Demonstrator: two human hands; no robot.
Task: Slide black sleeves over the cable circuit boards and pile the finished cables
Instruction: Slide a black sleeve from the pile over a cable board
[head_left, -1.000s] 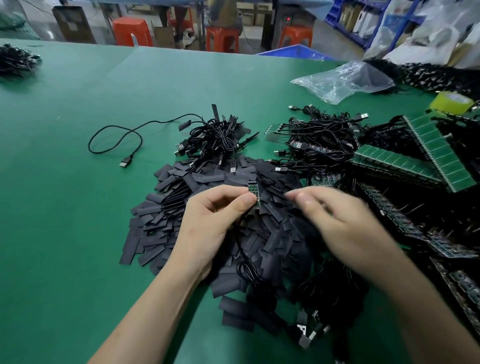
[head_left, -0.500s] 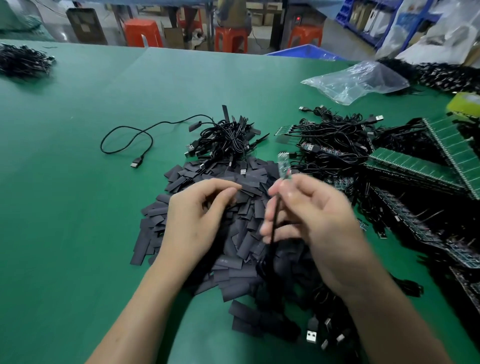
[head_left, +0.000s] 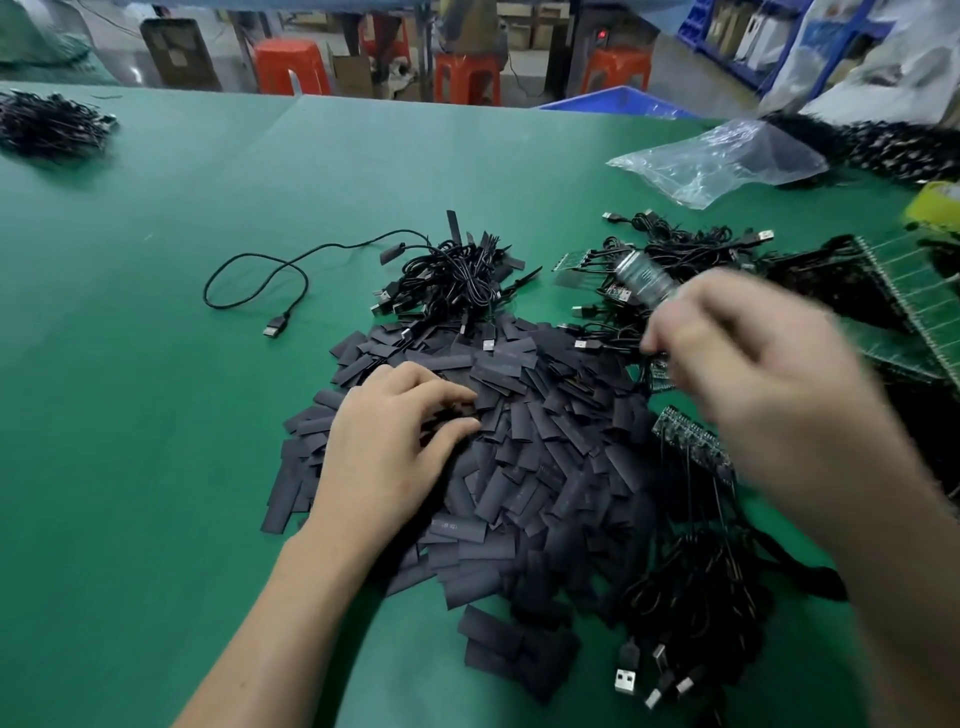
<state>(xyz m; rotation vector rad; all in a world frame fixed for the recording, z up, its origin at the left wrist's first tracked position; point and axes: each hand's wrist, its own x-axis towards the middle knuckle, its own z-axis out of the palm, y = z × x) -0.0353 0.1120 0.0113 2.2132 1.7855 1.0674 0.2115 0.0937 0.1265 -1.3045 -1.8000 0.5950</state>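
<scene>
Mid-frame, left hand (head_left: 387, 457) digs into the sleeve pile (head_left: 545, 467), grip unclear; blurred right hand (head_left: 753, 379) pinches a circuit board (head_left: 644, 275).

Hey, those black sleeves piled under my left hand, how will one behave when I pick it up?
Probably very light and thin: the black sleeves lie flat, heaped loosely in overlapping layers. Likely bendy, since some look slightly bowed. Flat pieces shouldn't roll, but neighbours may slide off the pile as the left hand lifts one.

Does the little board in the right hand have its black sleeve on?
Looks bare: the board shows green above the right hand, though it is blurred.
</scene>
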